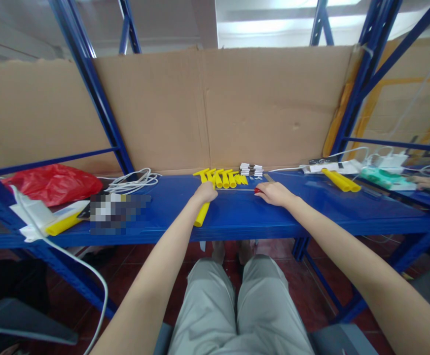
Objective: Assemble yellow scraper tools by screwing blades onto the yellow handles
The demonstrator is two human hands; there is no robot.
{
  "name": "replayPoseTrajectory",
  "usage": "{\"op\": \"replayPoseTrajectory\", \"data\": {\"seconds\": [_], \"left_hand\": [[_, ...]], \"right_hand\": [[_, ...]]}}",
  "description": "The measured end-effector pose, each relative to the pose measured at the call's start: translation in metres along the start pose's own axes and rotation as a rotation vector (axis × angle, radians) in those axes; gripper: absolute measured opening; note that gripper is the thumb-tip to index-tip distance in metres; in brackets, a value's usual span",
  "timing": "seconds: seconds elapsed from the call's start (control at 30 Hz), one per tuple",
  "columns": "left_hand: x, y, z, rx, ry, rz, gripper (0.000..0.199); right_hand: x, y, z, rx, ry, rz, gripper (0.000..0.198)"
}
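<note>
My left hand (206, 192) is closed around a yellow plastic tube-like handle (201, 216), whose round end points toward the table's front edge. My right hand (274, 193) grips a screwdriver by its red handle (258, 190). The thin metal shaft (235, 189) runs left, toward the handle in my left hand; whether the tip touches it is hidden. Just behind, several yellow T-shaped handles (225, 179) lie in a row, with small yellow pieces (241, 180) to their right. A stack of white strips with dark bands (251, 170) lies behind those.
The blue table (163, 209) has a cardboard wall (237, 108) behind and blue posts (100, 93) at the sides. At left are a red plastic bag (55, 185) and coiled white cable (135, 181). Yellow tubes (340, 180) and a green-and-white packet (385, 178) lie at right.
</note>
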State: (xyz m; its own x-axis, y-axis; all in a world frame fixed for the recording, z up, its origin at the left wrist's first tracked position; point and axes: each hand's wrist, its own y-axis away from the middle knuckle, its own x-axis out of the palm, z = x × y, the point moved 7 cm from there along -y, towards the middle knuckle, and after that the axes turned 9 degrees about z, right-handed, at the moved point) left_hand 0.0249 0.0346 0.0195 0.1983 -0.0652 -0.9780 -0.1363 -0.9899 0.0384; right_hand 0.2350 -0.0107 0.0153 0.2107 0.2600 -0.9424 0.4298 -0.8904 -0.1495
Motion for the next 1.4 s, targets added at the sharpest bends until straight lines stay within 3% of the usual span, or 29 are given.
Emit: {"op": "replayPoseTrajectory", "data": {"seconds": [0.6, 1.4], "left_hand": [[0.000, 0.002, 0.001, -0.021, 0.017, 0.005, 0.034], [0.002, -0.002, 0.002, -0.007, 0.027, -0.007, 0.037]], "right_hand": [[0.003, -0.002, 0.001, -0.008, -0.064, 0.030, 0.021], [0.010, -0.006, -0.007, 0.014, -0.104, 0.025, 0.024]]}}
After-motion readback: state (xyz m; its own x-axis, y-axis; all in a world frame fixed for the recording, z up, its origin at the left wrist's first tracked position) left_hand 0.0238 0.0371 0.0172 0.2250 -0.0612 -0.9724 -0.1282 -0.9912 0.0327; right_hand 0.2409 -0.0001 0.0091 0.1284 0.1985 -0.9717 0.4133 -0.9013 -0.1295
